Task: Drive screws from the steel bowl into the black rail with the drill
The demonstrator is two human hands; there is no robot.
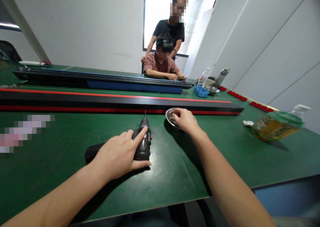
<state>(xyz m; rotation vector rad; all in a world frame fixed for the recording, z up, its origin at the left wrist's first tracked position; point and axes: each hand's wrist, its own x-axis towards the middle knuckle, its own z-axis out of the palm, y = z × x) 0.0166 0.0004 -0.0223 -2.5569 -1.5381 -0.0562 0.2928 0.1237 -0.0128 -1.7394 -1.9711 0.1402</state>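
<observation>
A black power drill [143, 147] lies on its side on the green table [165, 183], its thin bit pointing away from me. My left hand [120, 152] rests over the drill, fingers and thumb around its body and handle. To the right, my right hand [184, 119] reaches into a small round metal bowl [170, 113] holding small dark metal pieces. Its thumb and forefinger are pinched together; anything between them is too small to make out. Just beyond both hands runs a long black bar with red stripes [120, 102].
Behind the bar lies a second long dark bar [100, 80]. A blue basket [201, 91], a metal bowl [212, 90] and bottles stand at the back right. A large plastic container [275, 125] is at the right. Two people [161, 65] are across the table.
</observation>
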